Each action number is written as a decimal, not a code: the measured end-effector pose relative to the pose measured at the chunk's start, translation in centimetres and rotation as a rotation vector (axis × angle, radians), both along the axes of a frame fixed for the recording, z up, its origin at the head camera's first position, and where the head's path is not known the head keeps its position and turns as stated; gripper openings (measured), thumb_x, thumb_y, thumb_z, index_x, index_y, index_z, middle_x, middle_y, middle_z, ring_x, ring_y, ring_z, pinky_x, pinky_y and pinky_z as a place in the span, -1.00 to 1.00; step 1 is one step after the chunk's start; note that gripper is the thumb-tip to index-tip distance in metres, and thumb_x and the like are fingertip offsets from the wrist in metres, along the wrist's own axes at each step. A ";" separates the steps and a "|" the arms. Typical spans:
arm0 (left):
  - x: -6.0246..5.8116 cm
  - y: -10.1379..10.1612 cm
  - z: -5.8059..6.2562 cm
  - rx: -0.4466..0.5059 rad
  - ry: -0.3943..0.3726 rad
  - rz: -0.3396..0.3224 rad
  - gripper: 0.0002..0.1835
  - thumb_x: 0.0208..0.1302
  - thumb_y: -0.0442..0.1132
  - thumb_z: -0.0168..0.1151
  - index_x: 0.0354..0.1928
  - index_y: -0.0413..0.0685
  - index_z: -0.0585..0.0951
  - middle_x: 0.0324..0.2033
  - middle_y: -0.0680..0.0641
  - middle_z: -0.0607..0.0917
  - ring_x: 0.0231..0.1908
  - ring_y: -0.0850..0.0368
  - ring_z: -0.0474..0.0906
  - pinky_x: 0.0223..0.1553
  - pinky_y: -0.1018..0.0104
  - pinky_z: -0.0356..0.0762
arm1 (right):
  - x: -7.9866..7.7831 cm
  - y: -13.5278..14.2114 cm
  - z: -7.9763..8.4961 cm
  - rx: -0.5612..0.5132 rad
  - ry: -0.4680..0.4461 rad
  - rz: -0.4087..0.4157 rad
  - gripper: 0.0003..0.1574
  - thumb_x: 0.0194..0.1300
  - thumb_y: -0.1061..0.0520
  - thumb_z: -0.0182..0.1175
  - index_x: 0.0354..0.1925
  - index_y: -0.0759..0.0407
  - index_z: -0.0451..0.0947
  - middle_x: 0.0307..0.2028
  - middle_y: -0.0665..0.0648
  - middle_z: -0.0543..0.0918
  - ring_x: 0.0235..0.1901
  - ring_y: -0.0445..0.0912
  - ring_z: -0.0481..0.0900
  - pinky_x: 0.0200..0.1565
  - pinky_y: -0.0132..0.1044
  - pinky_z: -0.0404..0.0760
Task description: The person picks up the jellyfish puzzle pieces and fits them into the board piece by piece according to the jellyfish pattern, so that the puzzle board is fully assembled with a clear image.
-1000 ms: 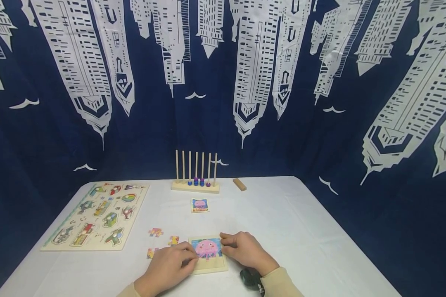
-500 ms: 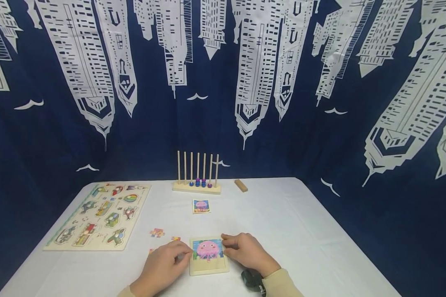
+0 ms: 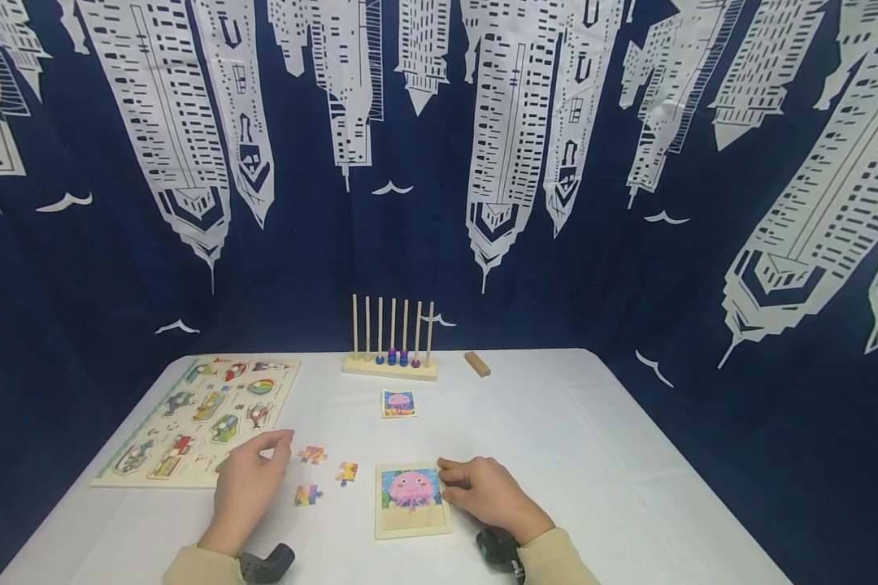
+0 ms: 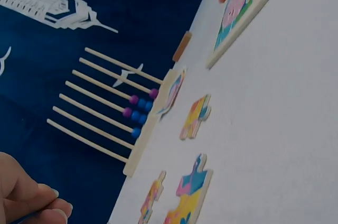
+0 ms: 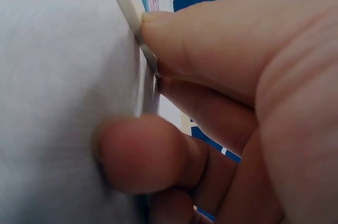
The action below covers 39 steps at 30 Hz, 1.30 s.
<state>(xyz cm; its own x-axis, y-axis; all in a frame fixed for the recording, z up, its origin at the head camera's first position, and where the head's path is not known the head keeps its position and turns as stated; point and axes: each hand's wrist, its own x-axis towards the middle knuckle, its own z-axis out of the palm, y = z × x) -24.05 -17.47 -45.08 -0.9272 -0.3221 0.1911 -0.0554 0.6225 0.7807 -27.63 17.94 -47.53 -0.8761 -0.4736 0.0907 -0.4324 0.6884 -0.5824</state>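
A square wooden puzzle tray (image 3: 415, 520) lies on the table, its upper part filled with a pink jellyfish picture and its lower part bare wood. My right hand (image 3: 490, 494) holds the tray's right edge, with the thumb (image 5: 169, 36) pressed to the rim in the right wrist view. Away to the left, my left hand (image 3: 254, 479) hovers with fingertips loosely together; nothing shows between them. Three loose jigsaw pieces lie between that hand and the tray: an upper one (image 3: 312, 454), a yellow one (image 3: 347, 473) and a purple-and-yellow one (image 3: 308, 495).
A peg board (image 3: 212, 414) with vehicle pieces lies at the left, partly behind my left hand. Further back are a small jellyfish picture card (image 3: 398, 404), a rod-and-bead counter (image 3: 390, 367) and a small wooden block (image 3: 477, 363). A dark patterned curtain (image 3: 410, 260) hangs behind.
My left hand has left the tray's left edge and moved left past the loose pieces, uncovering them. My right hand stays at the tray's right edge.
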 end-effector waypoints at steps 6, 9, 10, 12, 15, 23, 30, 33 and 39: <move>-0.4 -0.4 -0.6 -0.017 -0.014 -0.003 -0.62 0.49 -0.05 0.15 0.15 -0.13 0.68 -0.50 -0.04 0.75 -0.54 0.14 0.55 -0.56 0.35 0.42 | 0.0 0.0 0.1 -0.001 -0.002 -0.006 -0.60 0.31 0.05 0.40 0.08 0.15 0.73 0.25 0.01 0.65 0.32 0.10 0.54 0.31 0.21 0.45; -0.6 -0.5 -0.8 -0.044 -0.028 -0.023 -0.64 0.46 -0.07 0.19 0.11 -0.13 0.70 -0.35 -0.12 0.80 -0.48 0.11 0.59 -0.51 0.31 0.47 | 0.0 -0.1 0.1 -0.002 -0.004 -0.008 -0.60 0.31 0.05 0.40 0.08 0.15 0.73 0.25 0.01 0.65 0.33 0.10 0.54 0.32 0.22 0.43; -0.6 -0.5 -0.9 -0.064 -0.039 -0.032 -0.66 0.45 -0.07 0.21 0.09 -0.11 0.72 -0.26 -0.14 0.81 -0.41 0.06 0.64 -0.45 0.26 0.52 | 0.0 -0.1 0.1 -0.002 -0.004 -0.010 -0.60 0.31 0.05 0.40 0.08 0.15 0.73 0.25 0.01 0.65 0.33 0.09 0.54 0.32 0.23 0.42; -0.5 -0.6 -1.0 -0.105 -0.068 -0.062 -0.71 0.41 -0.09 0.25 0.02 -0.06 0.75 -0.15 -0.17 0.81 -0.25 -0.07 0.71 -0.29 0.11 0.62 | 0.1 -0.1 0.1 -0.002 -0.005 -0.010 -0.60 0.31 0.05 0.40 0.08 0.15 0.73 0.25 0.01 0.65 0.33 0.09 0.54 0.32 0.23 0.42; -0.4 -0.8 -1.0 -0.179 -0.119 -0.122 -0.80 0.33 -0.10 0.34 -0.10 0.02 0.77 -0.08 -0.15 0.80 -0.06 -0.15 0.71 -0.12 -0.07 0.62 | 0.1 -0.1 0.1 -0.004 -0.008 -0.009 -0.60 0.31 0.06 0.39 0.08 0.16 0.73 0.25 0.00 0.65 0.33 0.08 0.54 0.31 0.21 0.44; 0.1 -1.5 -1.1 -0.240 -0.265 -0.256 -0.66 0.02 0.00 0.58 -0.19 0.09 0.73 -0.32 0.10 0.73 -0.29 0.16 0.63 -0.22 0.07 0.57 | 0.2 -0.1 0.2 -0.002 -0.011 -0.010 -0.61 0.33 0.05 0.39 0.08 0.15 0.73 0.25 0.00 0.65 0.33 0.09 0.54 0.31 0.20 0.45; 0.0 -1.3 -1.5 -0.263 -0.265 -0.279 -0.67 -0.01 0.04 0.60 -0.27 0.12 0.70 -0.36 0.12 0.70 -0.30 0.17 0.59 -0.22 0.07 0.55 | 0.2 0.0 0.1 -0.005 -0.012 -0.016 -0.60 0.32 0.04 0.39 0.08 0.15 0.73 0.25 -0.01 0.65 0.33 0.10 0.53 0.32 0.21 0.44; -0.1 -1.2 -1.5 -0.265 -0.249 -0.271 -0.67 -0.01 0.03 0.60 -0.27 0.10 0.68 -0.37 0.11 0.69 -0.32 0.17 0.58 -0.23 0.10 0.54 | 0.2 0.0 0.1 -0.007 -0.017 -0.016 -0.60 0.32 0.04 0.40 0.08 0.15 0.73 0.26 -0.01 0.65 0.34 0.10 0.53 0.31 0.20 0.44; -0.1 -1.3 -1.7 -0.216 -0.212 -0.254 -0.71 0.07 -0.07 0.57 -0.27 0.02 0.66 -0.41 0.09 0.67 -0.37 0.18 0.56 -0.30 0.20 0.53 | 0.2 0.0 0.1 -0.006 -0.020 -0.011 -0.59 0.33 0.03 0.39 0.09 0.15 0.73 0.26 -0.01 0.65 0.34 0.09 0.52 0.32 0.22 0.42</move>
